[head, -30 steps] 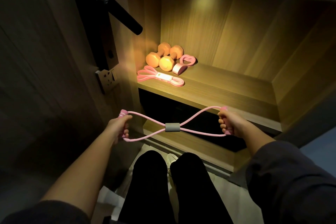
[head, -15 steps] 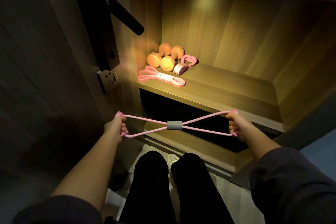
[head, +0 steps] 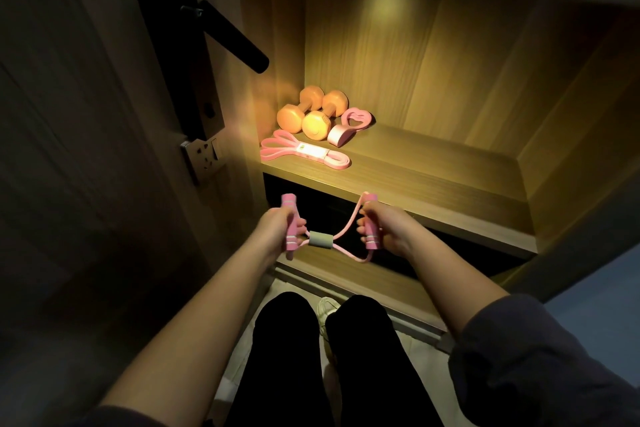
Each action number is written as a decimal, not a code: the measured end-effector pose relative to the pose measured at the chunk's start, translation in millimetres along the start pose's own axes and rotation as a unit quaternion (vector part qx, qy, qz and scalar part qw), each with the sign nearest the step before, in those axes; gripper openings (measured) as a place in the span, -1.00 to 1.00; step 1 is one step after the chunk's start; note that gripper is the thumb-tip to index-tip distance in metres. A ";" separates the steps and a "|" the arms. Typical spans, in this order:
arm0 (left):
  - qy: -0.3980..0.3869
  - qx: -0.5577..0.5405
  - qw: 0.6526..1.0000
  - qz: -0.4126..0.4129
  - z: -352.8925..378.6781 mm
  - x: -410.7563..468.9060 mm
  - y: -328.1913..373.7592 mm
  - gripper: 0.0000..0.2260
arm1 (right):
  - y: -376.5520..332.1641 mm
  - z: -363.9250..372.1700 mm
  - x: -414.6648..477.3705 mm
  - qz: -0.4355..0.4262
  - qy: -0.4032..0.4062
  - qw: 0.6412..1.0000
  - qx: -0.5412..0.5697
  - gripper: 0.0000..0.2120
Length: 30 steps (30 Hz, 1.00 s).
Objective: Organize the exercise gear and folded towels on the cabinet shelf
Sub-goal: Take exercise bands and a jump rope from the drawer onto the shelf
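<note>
Two grips — L hand (head: 273, 227) & R hand (head: 389, 229) clamped on figure-8 band (head: 320, 240) handles.

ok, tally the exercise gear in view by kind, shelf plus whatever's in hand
Orange dumbbells: 2
Pink flat band bundle: 1
Pink heart-shaped piece: 1
Pink figure-eight puller, held off the shelf: 1
Total: 5
No towels in view.
</note>
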<state>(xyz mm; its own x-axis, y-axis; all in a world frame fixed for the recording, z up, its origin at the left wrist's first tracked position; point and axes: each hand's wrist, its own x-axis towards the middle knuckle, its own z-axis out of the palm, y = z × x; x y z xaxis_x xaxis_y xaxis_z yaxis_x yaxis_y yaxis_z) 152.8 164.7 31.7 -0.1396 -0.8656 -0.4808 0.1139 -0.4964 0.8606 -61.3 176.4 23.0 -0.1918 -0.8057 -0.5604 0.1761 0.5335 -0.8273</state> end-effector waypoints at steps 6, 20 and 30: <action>-0.039 0.062 0.997 0.016 10.1 -1.4 -12.3 -0.81 | -0.1 26.7 -15.0 -0.012 -0.046 0.999 0.007 -0.87; -0.072 0.034 0.997 -0.001 11.8 -2.1 -16.0 -0.91 | 8.5 27.4 -19.1 -0.091 -0.014 0.993 -0.074 -0.68; -0.059 0.012 0.998 0.005 14.5 -5.1 -16.5 -0.81 | 7.0 25.9 -21.2 -0.095 -0.014 0.992 -0.082 -0.74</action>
<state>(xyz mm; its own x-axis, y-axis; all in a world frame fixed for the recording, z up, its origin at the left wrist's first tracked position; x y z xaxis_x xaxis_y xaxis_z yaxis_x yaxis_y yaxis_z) 137.4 178.2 22.3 -0.2545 -0.8561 -0.4499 0.0927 -0.4847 0.8698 -31.0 190.6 30.1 -0.1788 -0.9014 -0.3945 -0.0212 0.4044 -0.9144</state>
